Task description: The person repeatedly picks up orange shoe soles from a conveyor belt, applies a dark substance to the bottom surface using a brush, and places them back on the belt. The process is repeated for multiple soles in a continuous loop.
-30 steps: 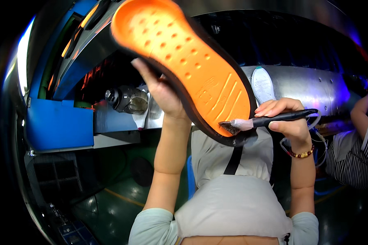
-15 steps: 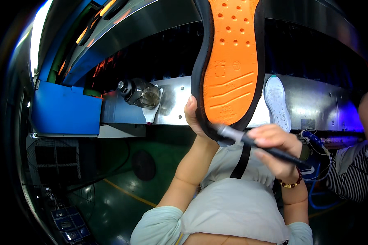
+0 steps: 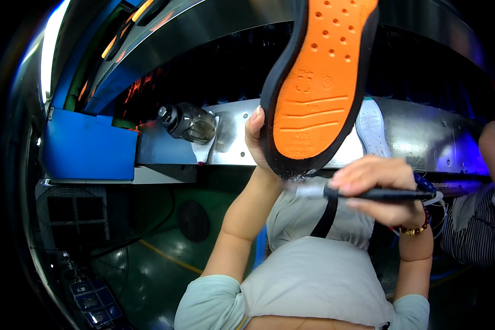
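A black shoe sole with an orange bottom panel (image 3: pixel 314 110) is held up in front of me, heel end toward me. My left hand (image 3: pixel 256 135) grips its left edge near the heel, thumb showing and the other fingers hidden behind it. In my right hand (image 3: pixel 377 179) is a brush with a dark handle (image 3: pixel 396 194) and a light ferrule, held nearly level. Its blurred bristle end is at the lower rim of the heel, where whitish wet streaks show.
Beyond my hands runs a metal ledge (image 3: pixel 423 135) carrying a white sole (image 3: pixel 372 125) and a dark clear bottle (image 3: pixel 191 124), with a white piece (image 3: pixel 204 151) beside it. A blue housing (image 3: pixel 91 146) stands left. At right, another person's arm (image 3: pixel 492 151) and striped clothing show.
The sole has tilted, its toe end swinging right. My right hand has shifted slightly right with the brush, which has turned from slanting to nearly level at the heel's rim.
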Demonstrator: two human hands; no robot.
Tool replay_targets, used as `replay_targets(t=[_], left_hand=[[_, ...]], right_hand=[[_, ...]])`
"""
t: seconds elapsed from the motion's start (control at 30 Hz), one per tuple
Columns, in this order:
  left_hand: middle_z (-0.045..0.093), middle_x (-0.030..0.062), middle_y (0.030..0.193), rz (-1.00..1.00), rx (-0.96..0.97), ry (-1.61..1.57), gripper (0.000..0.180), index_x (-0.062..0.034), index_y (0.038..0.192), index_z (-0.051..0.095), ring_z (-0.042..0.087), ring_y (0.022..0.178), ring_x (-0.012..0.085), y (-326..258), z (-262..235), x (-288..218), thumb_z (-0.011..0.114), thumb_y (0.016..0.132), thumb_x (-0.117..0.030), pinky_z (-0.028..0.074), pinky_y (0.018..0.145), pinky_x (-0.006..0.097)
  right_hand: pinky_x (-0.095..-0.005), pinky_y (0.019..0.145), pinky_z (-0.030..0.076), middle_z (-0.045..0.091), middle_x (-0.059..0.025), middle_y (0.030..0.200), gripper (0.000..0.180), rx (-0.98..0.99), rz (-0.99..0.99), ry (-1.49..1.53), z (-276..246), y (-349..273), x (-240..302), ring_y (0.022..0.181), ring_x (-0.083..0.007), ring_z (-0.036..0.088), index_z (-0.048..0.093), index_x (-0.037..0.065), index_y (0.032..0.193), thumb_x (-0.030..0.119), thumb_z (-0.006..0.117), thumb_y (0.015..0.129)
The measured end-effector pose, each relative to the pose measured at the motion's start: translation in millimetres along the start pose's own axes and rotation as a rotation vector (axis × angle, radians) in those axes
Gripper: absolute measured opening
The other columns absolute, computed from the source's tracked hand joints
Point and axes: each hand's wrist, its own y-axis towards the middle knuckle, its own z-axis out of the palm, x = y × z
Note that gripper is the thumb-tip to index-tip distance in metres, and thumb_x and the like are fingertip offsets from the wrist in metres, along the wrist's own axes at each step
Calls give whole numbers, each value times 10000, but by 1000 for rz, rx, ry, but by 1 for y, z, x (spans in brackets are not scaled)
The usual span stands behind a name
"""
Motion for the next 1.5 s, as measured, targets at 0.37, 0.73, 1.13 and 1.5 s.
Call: replay_targets(t=[0.37,0.73,1.13,1.5], left_hand=[[570,218,988,-724,-102,314,480,75,1118,455,612,813,232,-3,14,-13,472,815,-296,517,700,288],[573,213,979,-837,-279,288,492,82,1089,484,602,824,235,-24,9,-17,506,794,-310,494,746,301],[590,204,961,-695,-148,425,490,59,1060,532,611,803,249,-27,-39,-44,530,752,-323,513,723,298],[396,104,1284,-509,123,-274,840,-144,1337,259,413,1159,270,1,-70,46,76,757,-724,340,963,438]], right_hand=[[-249,538,444,659,-88,830,100,498,29,-328,-41,8,12,629,-189,620,652,46,774,48,673,676],[-307,724,505,647,-131,831,158,327,175,-269,-52,-6,-4,822,-238,633,618,-8,811,-11,671,662],[-262,582,435,659,-65,856,157,370,145,-408,-56,-20,-6,726,-182,626,636,34,796,38,694,650],[-226,703,482,639,-119,840,131,-324,288,-80,-29,8,-37,777,-145,613,634,-37,830,-26,641,701]])
